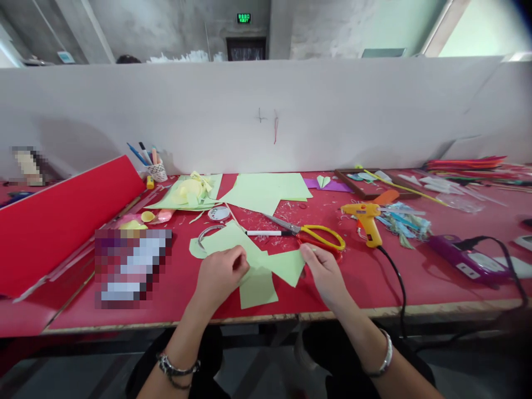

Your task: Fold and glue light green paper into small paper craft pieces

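Observation:
My left hand is closed over the light green paper pieces, its fingers curled; what it pinches, if anything, is hidden. With thumb and fingertips, my right hand pinches the upper right corner of a small green paper piece. Another green piece lies under and beside my left hand, near the table's front edge. Scissors with yellow handles lie just beyond my right hand, blades pointing left. A white and black pen lies left of them. Larger green sheets spread out behind.
A yellow glue gun with a black cord stands right of the scissors. A purple device sits farther right. At left are a red board, a pixelated object and a pen cup. A white partition rises behind.

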### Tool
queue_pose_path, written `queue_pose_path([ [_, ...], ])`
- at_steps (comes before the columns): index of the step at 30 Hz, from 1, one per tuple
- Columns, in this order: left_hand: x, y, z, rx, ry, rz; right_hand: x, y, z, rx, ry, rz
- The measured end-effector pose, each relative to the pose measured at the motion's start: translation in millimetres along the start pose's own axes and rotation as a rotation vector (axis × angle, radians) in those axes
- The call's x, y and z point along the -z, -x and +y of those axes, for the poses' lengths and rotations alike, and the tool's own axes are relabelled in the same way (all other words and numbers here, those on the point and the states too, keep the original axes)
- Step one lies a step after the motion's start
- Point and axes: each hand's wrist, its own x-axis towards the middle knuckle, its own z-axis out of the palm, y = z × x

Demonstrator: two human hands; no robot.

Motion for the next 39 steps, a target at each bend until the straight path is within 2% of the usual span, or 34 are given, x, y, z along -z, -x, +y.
queue_pose_path([
  [2,1.8,0.5,-0.8,0.024,0.122,0.046,0.9,-0.9,0.0,0.013,0.004,-0.004],
  [5,-0.4,2.2,8.4,-0.066,0.314,0.061,-4.4,1.0,-2.7,0.095,0.114,-0.141],
  [8,-6.4,3.9,20.8,-0.169,0.353,-0.125,-12.4,3.7,-6.2,0.183,0.215,-0.251],
  [11,-11.9,5.0,26.8,-0.181,0.373,-0.305,-14.4,3.7,-7.9,0.208,0.226,-0.224],
  [16,-12.9,4.5,26.7,-0.127,0.524,-0.375,-5.5,0.2,-6.1,0.100,0.096,-0.190],
  [21,-12.0,3.1,29.1,0.006,0.664,-0.339,-0.6,-1.4,-5.8,0.022,-0.091,-0.159],
  [26,-15.5,2.0,32.6,0.114,0.735,-0.226,-5.0,3.8,-8.3,-0.033,-0.073,-0.410],
  [28,-17.3,1.5,32.6,0.116,0.719,-0.165,-6.8,4.8,-9.2,-0.035,-0.044,-0.448],
  [31,-19.6,0.8,31.0,0.095,0.641,-0.087,-8.2,2.7,-9.5,-0.034,-0.034,-0.381],
  [34,-21.5,1.0,27.6,0.018,0.501,-0.031,-8.5,-0.4,-7.4,-0.051,-0.009,-0.292],
  [39,-23.1,2.3,23.1,-0.101,0.350,-0.111,-8.3,-0.2,-3.3,-0.033,0.038,-0.234],
])
